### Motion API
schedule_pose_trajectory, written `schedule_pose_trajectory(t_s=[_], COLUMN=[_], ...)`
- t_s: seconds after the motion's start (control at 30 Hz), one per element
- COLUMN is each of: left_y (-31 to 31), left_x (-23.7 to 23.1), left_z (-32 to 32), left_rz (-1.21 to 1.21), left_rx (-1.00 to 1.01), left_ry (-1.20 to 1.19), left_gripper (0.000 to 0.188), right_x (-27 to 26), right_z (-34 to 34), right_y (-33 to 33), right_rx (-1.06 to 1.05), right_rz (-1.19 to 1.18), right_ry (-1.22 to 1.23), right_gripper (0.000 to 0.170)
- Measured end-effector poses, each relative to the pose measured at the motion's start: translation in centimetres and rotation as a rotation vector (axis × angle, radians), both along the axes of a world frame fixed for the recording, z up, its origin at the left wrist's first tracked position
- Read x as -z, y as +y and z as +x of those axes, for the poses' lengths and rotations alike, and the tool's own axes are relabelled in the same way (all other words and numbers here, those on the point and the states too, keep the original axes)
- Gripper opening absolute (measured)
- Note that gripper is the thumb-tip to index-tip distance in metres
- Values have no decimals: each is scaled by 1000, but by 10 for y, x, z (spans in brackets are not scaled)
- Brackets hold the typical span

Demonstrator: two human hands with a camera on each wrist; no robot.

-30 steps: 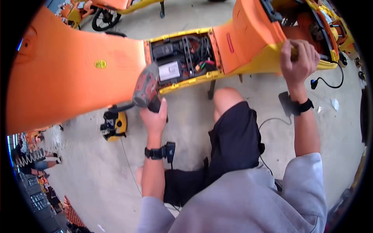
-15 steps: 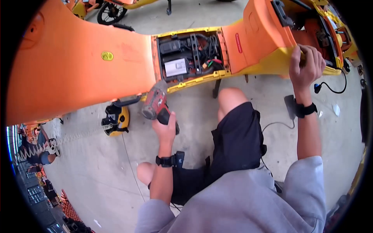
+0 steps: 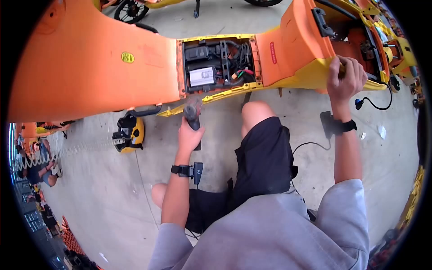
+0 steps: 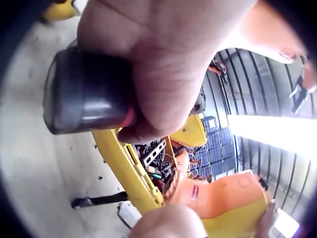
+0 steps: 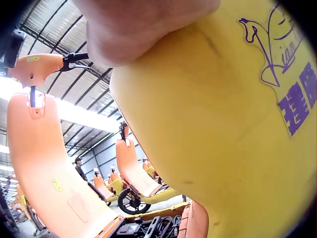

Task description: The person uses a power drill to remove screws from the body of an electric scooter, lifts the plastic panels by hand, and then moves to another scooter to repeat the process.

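Observation:
My left hand [image 3: 189,137] grips the handle of a red and black cordless drill [image 3: 192,118]. The tool's head is just beside the yellow lower edge [image 3: 231,92] of an orange scooter body [image 3: 135,83]. In the left wrist view, the thumb and palm wrap around the drill's black base [image 4: 89,94], and its head is hidden. Behind that edge is an uncovered compartment with a silver-labelled box [image 3: 201,77] and cables. My right hand [image 3: 346,81] curls its fingers over the top edge of the yellow side panel [image 5: 198,119] toward the scooter's rear.
A yellow and black machine [image 3: 130,132] with a coiled hose stands on the floor at left. A cable with a blue plug [image 3: 359,104] hangs at the right. Another scooter's wheel [image 3: 130,11] is behind. The wearer's bent knee [image 3: 257,114] is below the compartment.
The drill has come away from over the compartment's left corner, down and then slightly up to the yellow edge, turning to point away. The right hand keeps its place on the panel.

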State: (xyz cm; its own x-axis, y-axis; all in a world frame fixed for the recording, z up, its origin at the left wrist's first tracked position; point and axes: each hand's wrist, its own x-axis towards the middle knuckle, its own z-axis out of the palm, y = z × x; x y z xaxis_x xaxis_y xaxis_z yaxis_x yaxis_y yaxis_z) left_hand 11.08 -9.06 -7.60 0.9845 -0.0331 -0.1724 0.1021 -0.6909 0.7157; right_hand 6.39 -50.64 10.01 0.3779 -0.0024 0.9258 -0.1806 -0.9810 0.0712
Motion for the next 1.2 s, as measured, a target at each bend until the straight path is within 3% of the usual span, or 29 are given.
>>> schedule_pose_trajectory(t_s=[0.1, 0.17, 0.27, 0.37, 0.43, 0.5, 0.63, 0.83, 0.9, 0.97, 1.03, 1.1, 1.2], left_y=[12, 18, 11, 24, 18, 32, 69, 124, 131, 161, 176, 191, 201], left_x=[31, 35, -9, -19, -63, -91, -111, -80, -97, -74, -61, -34, -10], left_z=[8, 9, -3, -26, -52, -68, -111, -156, -167, -179, -185, -187, -184], left_rz=[-206, -239, -433, -621, -829, -1087, -1214, -1389, -1517, -1434, -1515, -1651, -1809], left_rx=[-1, -45, -175, -102, -141, -74, -356, -677, -642, -744, -729, -757, -851], left_ry=[50, 66, 155, -46, -60, 90, 435, 243, 227, 96, -13, -70, -120], left_gripper=[55, 43, 25, 26, 34, 46, 42, 37, 35, 35, 35, 31, 27], right_x=[-2, -1, 0, 1, -1, -2, -5, -20, -26, -36, -44, -50, -46], right_z=[0, 1, 3, 3, 3, 3, 2, -6, -7, -11, -9, 3, 9], right_y=[2, 1, -2, -3, -2, 2, 4, 17, 19, 20, 16, 14, 11], right_rx=[1, 4, -8, -16, -13, -24, -51, -21, 43, 70, 34, 99, 103], right_rz=[-7, -18, -39, -31, -21, -6, 31, 151, 202, 257, 270, 414, 364], right_ry=[-8, -24, -42, -50, -52, -49, -48, 63, 145, 258, 316, 522, 460], right_gripper=[10, 11, 11, 11, 11, 11, 10, 12, 15, 22, 31, 41, 47])
